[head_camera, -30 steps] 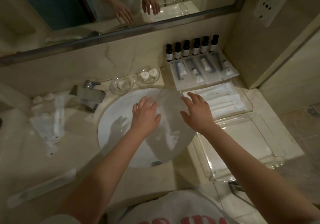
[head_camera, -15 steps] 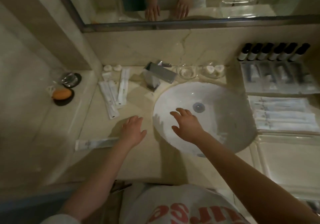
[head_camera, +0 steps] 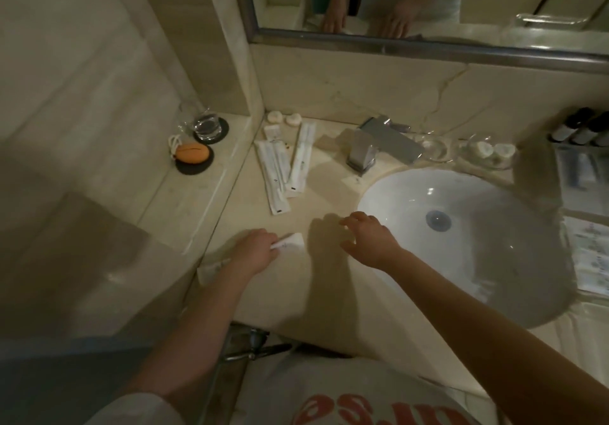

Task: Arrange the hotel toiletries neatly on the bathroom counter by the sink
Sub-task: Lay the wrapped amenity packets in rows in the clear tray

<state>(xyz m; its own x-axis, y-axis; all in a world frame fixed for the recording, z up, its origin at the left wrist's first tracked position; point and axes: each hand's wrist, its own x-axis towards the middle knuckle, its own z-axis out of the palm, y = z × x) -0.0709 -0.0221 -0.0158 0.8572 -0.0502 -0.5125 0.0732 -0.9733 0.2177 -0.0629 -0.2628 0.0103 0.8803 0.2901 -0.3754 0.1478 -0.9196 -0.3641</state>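
Marble surface (head_camera: 329, 194) left of the sink (head_camera: 478, 299): my left hand (head_camera: 253, 253), empty half a second ago, now pinches the stray long white packet (head_camera: 291, 242) near the front edge. My right hand (head_camera: 369, 240) has swung off the basin, loose-fingered and holding nothing. I reckon this one joins the other packets (head_camera: 283, 167) next.

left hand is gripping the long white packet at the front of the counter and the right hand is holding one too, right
Not quite. The left hand does grip the long white packet, but the right hand holds nothing: its fingers are spread above the counter beside the sink. The head view shows it.
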